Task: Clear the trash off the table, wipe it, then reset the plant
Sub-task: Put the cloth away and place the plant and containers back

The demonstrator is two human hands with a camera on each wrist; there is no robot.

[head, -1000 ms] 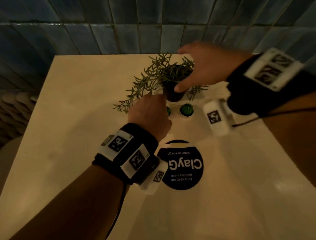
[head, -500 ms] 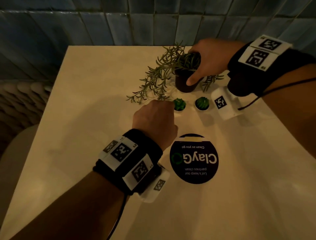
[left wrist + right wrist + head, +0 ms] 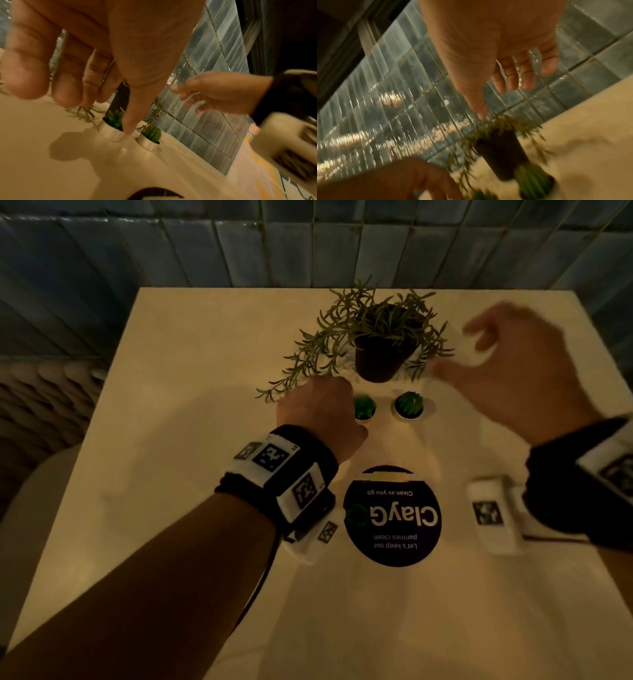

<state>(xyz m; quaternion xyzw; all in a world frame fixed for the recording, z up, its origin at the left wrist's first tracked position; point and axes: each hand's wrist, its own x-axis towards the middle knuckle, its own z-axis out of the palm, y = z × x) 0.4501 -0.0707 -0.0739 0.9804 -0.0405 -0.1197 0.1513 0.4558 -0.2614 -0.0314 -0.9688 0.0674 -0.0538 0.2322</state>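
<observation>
A trailing plant in a dark pot [image 3: 379, 356] stands upright near the far edge of the cream table [image 3: 164, 446]. My right hand [image 3: 455, 350] hovers just right of it, blurred, fingers spread, holding nothing; the right wrist view shows the pot [image 3: 501, 154] below the thumb. In front of the plant sit two small cacti in white cups [image 3: 364, 408] [image 3: 409, 405]. My left hand [image 3: 320, 409] is at the left cup [image 3: 111, 132]. Its thumb tip [image 3: 128, 132] touches the rim, and the other fingers [image 3: 68, 94] hang loosely curled above.
A round dark "ClayGo" sticker [image 3: 392, 518] lies flat on the table nearer me. A blue tiled wall [image 3: 308, 241] runs behind the table's far edge. A pale rounded seat [image 3: 34, 508] sits beyond the left edge.
My right hand has let go of the plant pot and drawn back to the right, fingers open. My left hand has slid a little left off the left cactus.
</observation>
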